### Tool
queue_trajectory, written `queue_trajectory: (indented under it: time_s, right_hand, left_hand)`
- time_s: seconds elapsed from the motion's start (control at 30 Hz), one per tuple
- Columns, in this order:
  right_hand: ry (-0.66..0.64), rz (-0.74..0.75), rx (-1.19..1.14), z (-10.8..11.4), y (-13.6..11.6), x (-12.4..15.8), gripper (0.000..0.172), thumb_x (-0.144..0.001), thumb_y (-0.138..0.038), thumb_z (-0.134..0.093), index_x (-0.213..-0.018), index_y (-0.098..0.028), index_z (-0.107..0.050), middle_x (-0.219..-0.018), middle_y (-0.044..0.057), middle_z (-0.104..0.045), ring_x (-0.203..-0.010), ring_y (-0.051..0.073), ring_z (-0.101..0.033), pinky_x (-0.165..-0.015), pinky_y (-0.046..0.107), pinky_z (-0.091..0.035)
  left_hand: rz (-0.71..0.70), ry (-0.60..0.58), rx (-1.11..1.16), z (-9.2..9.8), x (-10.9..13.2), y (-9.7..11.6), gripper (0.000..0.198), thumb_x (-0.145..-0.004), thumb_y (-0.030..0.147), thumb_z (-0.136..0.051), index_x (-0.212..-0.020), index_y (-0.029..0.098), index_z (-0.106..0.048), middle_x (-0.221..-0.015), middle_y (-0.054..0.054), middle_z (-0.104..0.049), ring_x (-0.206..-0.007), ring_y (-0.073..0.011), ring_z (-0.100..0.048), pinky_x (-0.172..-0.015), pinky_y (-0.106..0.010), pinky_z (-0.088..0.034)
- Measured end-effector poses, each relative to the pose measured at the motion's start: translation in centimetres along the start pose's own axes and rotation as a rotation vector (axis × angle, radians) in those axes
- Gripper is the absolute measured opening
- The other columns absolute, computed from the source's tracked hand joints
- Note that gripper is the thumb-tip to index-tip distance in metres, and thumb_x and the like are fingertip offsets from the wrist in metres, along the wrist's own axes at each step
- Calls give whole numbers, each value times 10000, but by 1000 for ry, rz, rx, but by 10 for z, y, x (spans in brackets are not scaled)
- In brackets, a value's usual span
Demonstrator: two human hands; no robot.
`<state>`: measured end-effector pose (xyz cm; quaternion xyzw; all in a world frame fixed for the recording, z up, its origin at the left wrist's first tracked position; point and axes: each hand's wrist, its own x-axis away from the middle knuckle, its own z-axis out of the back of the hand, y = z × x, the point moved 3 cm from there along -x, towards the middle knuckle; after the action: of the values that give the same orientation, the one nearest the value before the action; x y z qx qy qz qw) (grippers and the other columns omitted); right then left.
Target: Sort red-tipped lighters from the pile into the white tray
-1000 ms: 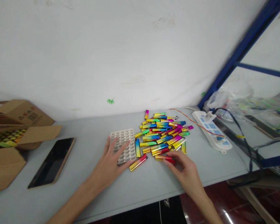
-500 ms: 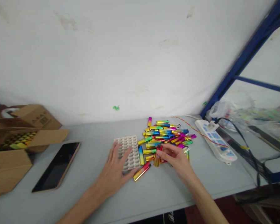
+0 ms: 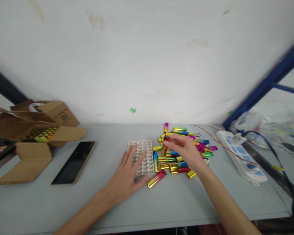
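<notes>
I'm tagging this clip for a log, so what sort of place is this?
Probably a small packing bench in a workshop: a pile of iridescent lighters, a slotted tray under the left hand, one lighter in the right hand, and an open cardboard box.

We stand in a small packing workshop rather than a home. A plain grey bench [image 3: 63, 202] is pushed against a stained white wall [image 3: 137, 58]. At twelve o'clock lies a loose heap of shiny lighters [image 3: 186, 147] beside a moulded tray [image 3: 143, 153]. At nine o'clock an open cardboard carton [image 3: 39, 130] shows rows of the same colours. At three o'clock a power strip [image 3: 240, 156] lies below a blue steel rack frame [image 3: 267, 86].
</notes>
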<state>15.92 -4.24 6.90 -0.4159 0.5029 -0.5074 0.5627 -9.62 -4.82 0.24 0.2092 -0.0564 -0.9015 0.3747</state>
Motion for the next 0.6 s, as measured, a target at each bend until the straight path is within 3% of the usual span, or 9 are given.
queue_trajectory:
  time_s: [0.1, 0.17, 0.23, 0.3, 0.43, 0.53, 0.6]
  right_hand:
    - [-49, 41, 0, -8, -12, -18, 348, -802, -504, -828, -964, -196, -804, -798, 31, -767, -736, 188, -680, -703, 332, -581]
    - [-36, 61, -54, -15, -12, -30, 374, -756, -478, -869, -993, -198, -798, -810, 28, -776, -705, 174, -680, -675, 316, -578]
    - [-30, 68, -141, -23, -6, -40, 402, -723, -471, -894, -998, -199, -786, -819, 26, -783, -663, 157, -670, -649, 300, -567]
    - [-36, 59, -197, -31, 3, -48, 407, -703, -484, -903, -963, -196, -780, -811, 27, -783, -631, 146, -653, -630, 295, -554]
    - [35, 69, -135, -38, 19, -55, 405, -725, -518, -883, -948, -187, -811, -789, 29, -758, -598, 136, -596, -582, 285, -496]
    - [95, 176, 33, -34, 25, -54, 362, -801, -547, -824, -917, -205, -839, -884, 48, -738, -660, 142, -582, -596, 288, -470]
    - [87, 243, 144, -28, 28, -51, 364, -893, -563, -734, -883, -215, -843, -904, 59, -717, -763, 174, -619, -673, 311, -499]
  left_hand:
    - [61, 58, 84, 16, -8, 3, 673, -1018, 414, -529, -1641, 249, -336, -1733, -167, -234, -1588, -394, -265, -1270, -634, -258]
    - [149, 109, 235, 27, -22, 1, 526, -1050, 416, -466, -1540, 224, -496, -1642, -158, -425, -1506, -340, -428, -1252, -554, -336]
    - [235, 138, 448, 33, -42, -4, 430, -1073, 461, -411, -1295, 211, -681, -1394, -134, -659, -1301, -289, -618, -1157, -465, -457]
    - [324, 163, 668, 33, -65, -11, 440, -1056, 536, -444, -1133, 201, -718, -1137, -103, -756, -1096, -262, -701, -1037, -409, -525]
    - [333, 52, 1156, 21, -100, -15, 473, -978, 628, -567, -1081, 176, -656, -913, -74, -749, -790, -206, -705, -743, -321, -562]
    - [277, -128, 1270, 10, -105, -12, 450, -970, 617, -592, -993, 169, -635, -733, -22, -675, -568, -136, -589, -577, -257, -471]
    - [267, -188, 1288, 4, -100, -13, 429, -994, 594, -561, -945, 172, -618, -714, -7, -643, -524, -105, -521, -528, -234, -408]
